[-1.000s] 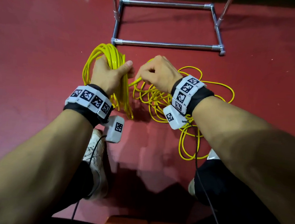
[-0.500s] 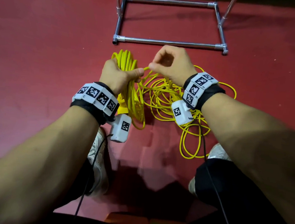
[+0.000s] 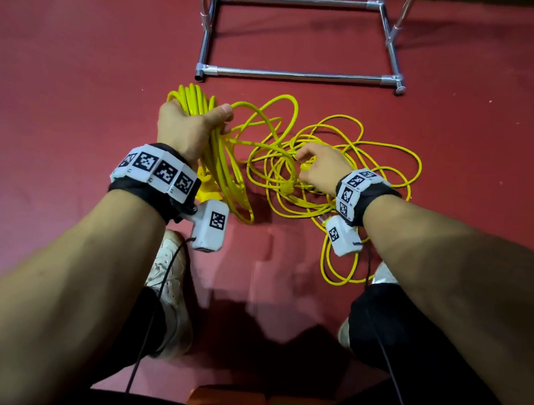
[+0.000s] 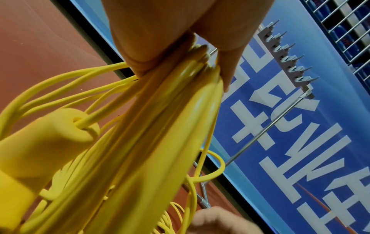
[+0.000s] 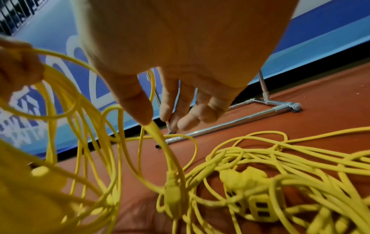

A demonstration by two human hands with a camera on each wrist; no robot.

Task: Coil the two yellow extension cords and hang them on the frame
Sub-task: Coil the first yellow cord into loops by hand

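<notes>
While the left hand (image 3: 186,129) grips a bundle of coiled cord (image 3: 217,166), fingers and thumb wrapped round the gathered loops, the right hand (image 3: 321,170) pinches a single strand of loose cord (image 3: 352,151) between thumb and forefinger, its other fingers loosely curled. From the left hand the coil hangs down to the red floor (image 3: 76,91), and a yellow socket block (image 4: 46,139) dangles beside the loops below the wrist. Around and beyond the right hand the rest of the cord lies in a tangle on the floor, with a plug (image 5: 172,190) among the strands. Past both hands stands the metal frame (image 3: 295,75), its base bar just beyond the top of the coil.
</notes>
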